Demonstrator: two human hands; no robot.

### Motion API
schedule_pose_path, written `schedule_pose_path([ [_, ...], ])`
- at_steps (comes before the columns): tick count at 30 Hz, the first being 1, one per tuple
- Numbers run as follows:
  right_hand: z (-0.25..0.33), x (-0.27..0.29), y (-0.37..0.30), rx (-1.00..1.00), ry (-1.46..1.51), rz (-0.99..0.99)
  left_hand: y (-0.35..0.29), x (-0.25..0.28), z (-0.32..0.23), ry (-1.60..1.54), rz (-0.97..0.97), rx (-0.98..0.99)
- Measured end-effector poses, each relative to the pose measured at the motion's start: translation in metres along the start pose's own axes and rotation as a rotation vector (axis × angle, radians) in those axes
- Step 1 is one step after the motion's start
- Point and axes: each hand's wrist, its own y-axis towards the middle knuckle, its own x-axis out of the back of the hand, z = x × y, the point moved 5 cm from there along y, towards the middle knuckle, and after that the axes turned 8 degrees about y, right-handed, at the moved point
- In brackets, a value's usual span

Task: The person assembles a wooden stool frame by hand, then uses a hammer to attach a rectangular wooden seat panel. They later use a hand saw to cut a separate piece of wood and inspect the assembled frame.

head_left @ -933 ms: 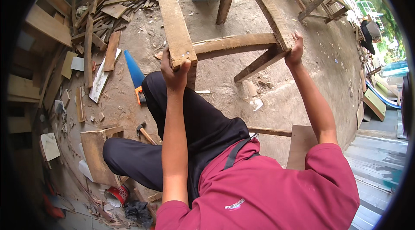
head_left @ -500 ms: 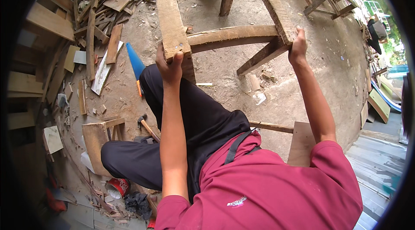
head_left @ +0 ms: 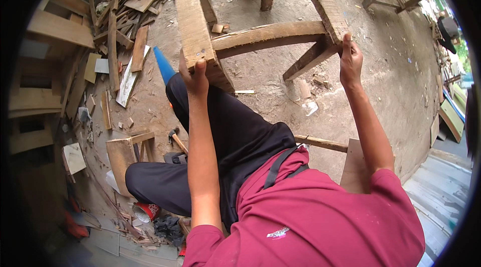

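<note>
Between the hands: the left hand (head_left: pixel 194 74) grips the end of a weathered grey wooden plank (head_left: pixel 193 21) and the right hand (head_left: pixel 350 59) the end of a curved wooden rail (head_left: pixel 320 1); a rough wooden crossbar (head_left: pixel 270 36) spans the gap.
Below the crossbar: bare dirt floor (head_left: pixel 386 96), broken by a slanted wooden brace (head_left: pixel 308 59) and small wood offcuts (head_left: pixel 305 89).
Left side: crowded with a heap of scrap wooden boards (head_left: pixel 123 21) and a blue cone-shaped object (head_left: pixel 163 65).
Near the left knee: a wooden-handled hammer (head_left: pixel 176 139) and a small wooden box frame (head_left: pixel 128 154) lie on the floor.
Right side: open floor as far as a thin wooden stick (head_left: pixel 320 142).
</note>
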Motion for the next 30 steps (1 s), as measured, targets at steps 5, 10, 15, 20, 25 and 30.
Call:
schedule_pose_path([
  [5, 0.009, -0.002, 0.000, 0.021, -0.058, -0.055, -0.001, -0.002, -0.001, 0.050, -0.014, -0.003],
  [10, 0.008, -0.001, -0.001, 0.036, -0.062, -0.073, -0.006, -0.001, -0.004, 0.122, -0.072, 0.024],
  [15, 0.010, 0.000, -0.001, 0.032, -0.084, -0.078, -0.024, -0.010, -0.026, 0.323, -0.202, 0.084],
  [20, 0.013, -0.001, -0.001, 0.065, -0.091, -0.102, -0.038, -0.014, -0.043, 0.442, -0.312, -0.006],
  [25, 0.019, -0.005, -0.005, 0.075, -0.094, -0.111, -0.039, -0.011, -0.042, 0.457, -0.251, -0.051],
  [30, -0.041, 0.017, 0.014, -0.067, 0.235, -0.255, -0.035, -0.010, -0.035, 0.498, -0.214, -0.017],
])
